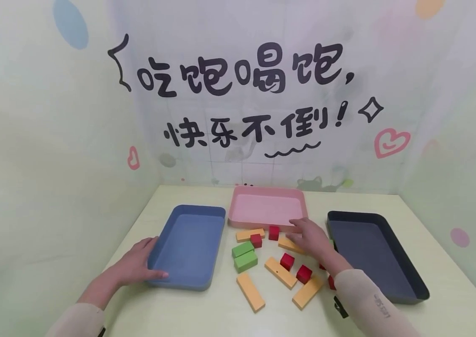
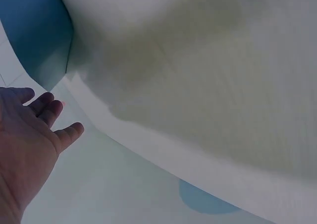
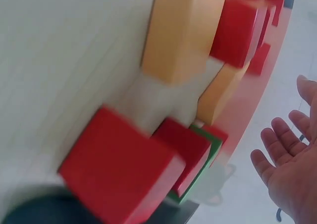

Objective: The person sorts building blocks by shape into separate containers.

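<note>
- Three shallow, smooth rectangular trays with rounded corners stand on the pale table (image 1: 196, 313): a blue tray (image 1: 189, 248) at left, a pink tray (image 1: 268, 208) at the back, a dark grey tray (image 1: 372, 252) at right.
- The left hand (image 1: 136, 263) is at the blue tray's left side, fingers loosely extended outside it and thumb spread over the near left corner; it grasps nothing, and whether it touches the rim I cannot tell.
- The right hand (image 1: 314, 239) is spread above the blocks beside the pink tray's near right corner, its fingers apart and relaxed, with nothing in hold.
- Beneath it, partly covered, lies an orange oblong block (image 1: 289, 244).
- Four other orange oblong blocks (image 1: 250, 292) lie flat between the blue and dark grey trays, mixed with smooth red cubes (image 1: 304, 274).
- Two green oblong blocks (image 1: 245, 261) lie side by side near the blue tray.
- More red and green pieces are partly hidden by the right arm.
</note>
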### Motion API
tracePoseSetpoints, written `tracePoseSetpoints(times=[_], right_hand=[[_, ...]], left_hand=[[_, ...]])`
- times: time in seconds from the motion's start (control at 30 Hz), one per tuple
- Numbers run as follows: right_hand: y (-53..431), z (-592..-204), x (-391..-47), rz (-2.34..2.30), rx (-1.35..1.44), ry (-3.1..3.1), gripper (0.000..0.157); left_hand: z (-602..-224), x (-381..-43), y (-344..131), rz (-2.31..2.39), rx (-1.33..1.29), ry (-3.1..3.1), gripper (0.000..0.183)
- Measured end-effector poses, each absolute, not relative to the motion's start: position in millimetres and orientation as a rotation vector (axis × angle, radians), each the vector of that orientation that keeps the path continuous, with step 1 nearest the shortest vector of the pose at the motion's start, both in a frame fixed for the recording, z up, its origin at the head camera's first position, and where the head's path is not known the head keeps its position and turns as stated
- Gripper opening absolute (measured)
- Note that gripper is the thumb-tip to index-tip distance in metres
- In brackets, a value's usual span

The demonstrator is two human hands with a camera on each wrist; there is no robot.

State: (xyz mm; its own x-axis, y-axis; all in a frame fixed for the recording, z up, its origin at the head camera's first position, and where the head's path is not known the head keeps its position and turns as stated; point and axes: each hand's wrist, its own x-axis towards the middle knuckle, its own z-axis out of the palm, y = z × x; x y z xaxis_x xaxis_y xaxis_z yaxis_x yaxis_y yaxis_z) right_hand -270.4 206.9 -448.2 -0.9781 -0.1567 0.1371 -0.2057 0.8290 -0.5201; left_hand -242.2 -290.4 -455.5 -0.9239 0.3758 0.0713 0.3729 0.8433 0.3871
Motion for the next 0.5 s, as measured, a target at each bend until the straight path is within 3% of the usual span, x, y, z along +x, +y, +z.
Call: tracePoseSetpoints(times=[0.5], right_hand=[[162, -451, -262, 0.988, 0.461, -2.891, 0.044]], left_hand=[[-459, -233, -295, 0.685, 0.564, 2.957, 0.115]])
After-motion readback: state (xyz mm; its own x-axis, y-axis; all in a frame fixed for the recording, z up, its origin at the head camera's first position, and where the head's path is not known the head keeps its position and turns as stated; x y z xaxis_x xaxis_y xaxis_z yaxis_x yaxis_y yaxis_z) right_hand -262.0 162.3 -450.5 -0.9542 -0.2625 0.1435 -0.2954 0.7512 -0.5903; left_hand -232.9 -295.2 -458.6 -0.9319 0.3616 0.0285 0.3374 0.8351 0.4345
